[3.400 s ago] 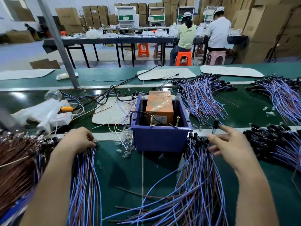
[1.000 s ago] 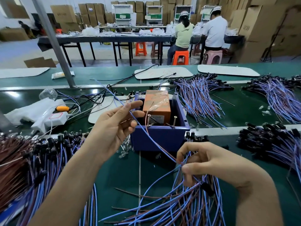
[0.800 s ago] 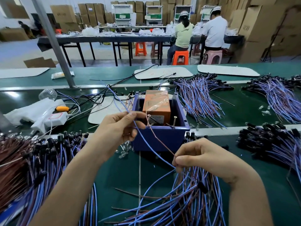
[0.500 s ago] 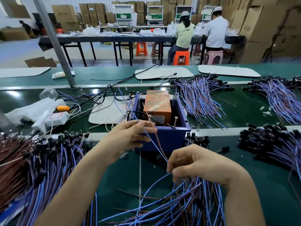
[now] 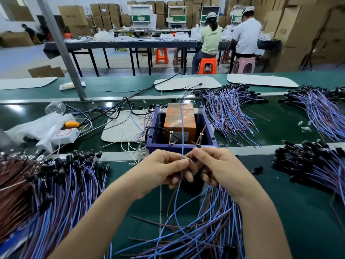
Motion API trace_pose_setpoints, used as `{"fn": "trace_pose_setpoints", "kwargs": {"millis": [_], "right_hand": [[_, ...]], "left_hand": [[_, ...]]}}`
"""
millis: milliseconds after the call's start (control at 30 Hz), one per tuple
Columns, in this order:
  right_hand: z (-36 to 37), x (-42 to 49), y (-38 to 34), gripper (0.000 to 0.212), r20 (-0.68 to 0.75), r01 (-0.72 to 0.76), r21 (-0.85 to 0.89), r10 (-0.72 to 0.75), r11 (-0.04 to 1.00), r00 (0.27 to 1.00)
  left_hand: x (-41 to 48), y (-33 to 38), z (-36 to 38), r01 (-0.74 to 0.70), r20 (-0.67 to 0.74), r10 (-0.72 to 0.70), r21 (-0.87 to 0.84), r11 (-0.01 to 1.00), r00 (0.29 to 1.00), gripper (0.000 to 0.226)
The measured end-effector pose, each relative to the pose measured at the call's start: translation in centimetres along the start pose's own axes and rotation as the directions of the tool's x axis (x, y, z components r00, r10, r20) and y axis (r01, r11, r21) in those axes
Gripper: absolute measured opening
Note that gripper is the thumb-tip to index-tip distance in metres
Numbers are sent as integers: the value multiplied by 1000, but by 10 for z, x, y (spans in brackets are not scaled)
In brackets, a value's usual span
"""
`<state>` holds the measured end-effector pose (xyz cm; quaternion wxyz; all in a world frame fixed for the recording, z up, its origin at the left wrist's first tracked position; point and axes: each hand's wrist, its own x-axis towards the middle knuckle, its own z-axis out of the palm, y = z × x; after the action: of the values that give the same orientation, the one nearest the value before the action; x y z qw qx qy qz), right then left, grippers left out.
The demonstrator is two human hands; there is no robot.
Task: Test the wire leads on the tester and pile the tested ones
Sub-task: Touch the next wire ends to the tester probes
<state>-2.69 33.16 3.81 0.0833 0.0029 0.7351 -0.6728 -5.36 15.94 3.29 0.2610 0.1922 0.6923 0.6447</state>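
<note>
Fingers [image 5: 180, 162] of both hands pinch one wire lead [image 5: 177, 193] before the tester [image 5: 162, 146].
My left hand [image 5: 164, 171] holds its blue wire [image 5: 181, 126] upright, my right hand [image 5: 222, 171] its brown wire [image 5: 204, 128] tilted beside a screw post [image 5: 200, 140] on the tester's near rim, mid green belt [image 5: 141, 212].

You work under bright, even overhead light. Left of the purple box [image 5: 179, 148], white glare patches sit on the glossy green belt [image 5: 110, 105]. Far left of the box, the wire pile [image 5: 16, 184] smears into blur. Behind the box, the pole [image 5: 61, 49] leans with wide-angle bending. Shadows in front of the box are soft
</note>
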Motion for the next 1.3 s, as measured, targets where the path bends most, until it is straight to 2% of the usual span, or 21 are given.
{"fn": "trace_pose_setpoints", "kwargs": {"millis": [100,233,300,367,467,567,667,833,1000,1167,1300], "right_hand": [[10,2,2,18,-91,48,21,-46,999,995],[15,7,2,19,-223,99,134,-67,986,973],[14,8,3,21,-216,94,171,-56,981,975],[11,8,5,20,-182,66,145,-38,987,983],[5,8,8,19,-169,-10,65,21,998,985],[-1,8,10,21,-187,-87,-13,83,996,979],[-7,8,13,23,-223,-131,-78,110,988,968],[-14,8,15,20,-246,-130,-132,95,983,965],[-17,7,16,19,-236,-118,-140,82,983,968],[-16,9,18,19,-240,-108,-125,76,986,968],[-18,7,17,21,-253,-79,-123,46,989,966]], "left_hand": [[2,-1,-2,34,-31,-34,-9,999,999,21],[-2,0,-3,131,120,-143,102,986,982,22],[-4,0,-3,163,141,-187,164,973,972,21],[-3,0,-6,165,59,-178,181,970,982,19],[-1,0,-14,147,-88,-140,89,985,986,22],[-3,4,-19,173,-129,-168,22,985,977,33],[-5,7,-21,176,-159,-161,84,981,974,39],[-3,5,-22,180,-194,-135,235,955,972,34],[1,2,-24,123,-272,-76,161,979,959,23],[4,4,-23,178,-272,-184,-46,983,945,41],[6,2,-24,204,-252,-201,-14,979,947,47]]}}
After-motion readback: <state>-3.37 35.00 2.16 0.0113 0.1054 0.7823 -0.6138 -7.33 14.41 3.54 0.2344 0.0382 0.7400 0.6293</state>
